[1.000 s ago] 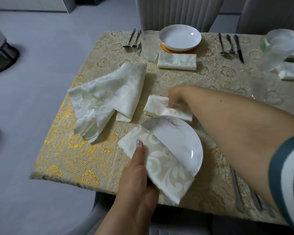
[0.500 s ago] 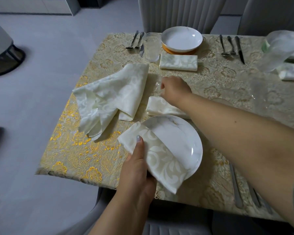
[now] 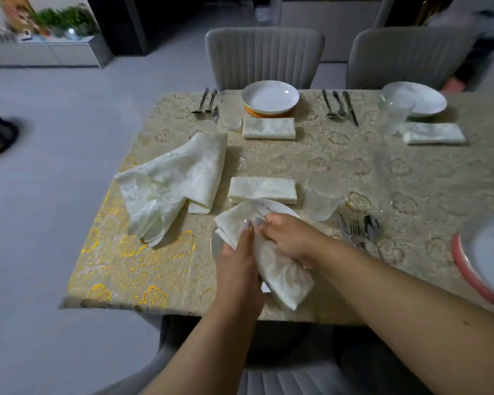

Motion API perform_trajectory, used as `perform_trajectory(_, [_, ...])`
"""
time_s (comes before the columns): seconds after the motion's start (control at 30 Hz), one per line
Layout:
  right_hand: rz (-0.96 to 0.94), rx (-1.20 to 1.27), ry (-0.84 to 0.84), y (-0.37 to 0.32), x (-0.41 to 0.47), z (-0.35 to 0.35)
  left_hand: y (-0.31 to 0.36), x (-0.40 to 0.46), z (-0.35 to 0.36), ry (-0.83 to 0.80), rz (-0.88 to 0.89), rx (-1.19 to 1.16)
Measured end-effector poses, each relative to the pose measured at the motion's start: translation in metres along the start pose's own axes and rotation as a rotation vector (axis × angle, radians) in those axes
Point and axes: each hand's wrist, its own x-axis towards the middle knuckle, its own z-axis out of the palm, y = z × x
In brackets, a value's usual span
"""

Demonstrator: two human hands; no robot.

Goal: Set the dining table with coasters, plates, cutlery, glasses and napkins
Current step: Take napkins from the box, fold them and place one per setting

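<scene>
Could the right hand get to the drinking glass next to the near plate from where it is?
Probably yes. The glass stands just beyond and to the right of the right hand, with only bare tablecloth between. But that hand is holding a napkin together with the left hand.

Both grips meet over the near plate (image 3: 280,208), the left grip (image 3: 240,260) and right grip (image 3: 290,239) pinching a cream napkin (image 3: 283,273). Just beyond them a folded napkin (image 3: 262,189) lies touching the plate's far rim. To their right a glass (image 3: 322,196) stands close, with cutlery (image 3: 360,229) past it. To their left a loose napkin pile (image 3: 171,183) blocks the far-left path, while bare counter (image 3: 143,269) lies open on the near left. Beyond the folded napkin, open cloth runs to the far place settings.
</scene>
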Motion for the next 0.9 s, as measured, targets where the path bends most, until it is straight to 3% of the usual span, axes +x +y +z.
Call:
perform_trajectory(0.1, [-0.003,0.195,-0.024,0.002,-0.021,-0.012,0.004,-0.005,0.002,-0.124,-0.115,-0.050])
perform_trajectory(0.2, [0.024,0.283,-0.024,0.003,-0.041,-0.026,0.004,-0.008,0.002,-0.200,-0.077,0.010])
perform_trajectory(0.43, [0.121,0.183,-0.058,0.014,-0.095,-0.047,0.006,-0.033,0.009,-0.022,0.215,0.067])
perform_trajectory(0.53, [0.065,-0.066,-0.026,0.011,-0.112,-0.043,0.002,-0.042,0.012,-0.017,0.309,0.171])
perform_trajectory(0.6, [0.026,-0.201,0.019,0.008,-0.115,-0.039,0.001,-0.048,0.013,-0.027,0.337,0.217])
perform_trajectory(0.7, [0.006,-0.216,0.044,0.006,-0.122,-0.039,0.009,-0.055,0.010,-0.125,0.261,0.215])
perform_trajectory(0.8, [0.022,-0.102,0.042,0.008,-0.132,-0.046,0.019,-0.060,0.004,-0.205,0.173,0.171])
perform_trajectory(0.9, [0.075,0.329,0.151,0.015,-0.140,-0.050,0.022,-0.069,0.004,-0.172,0.212,0.048])
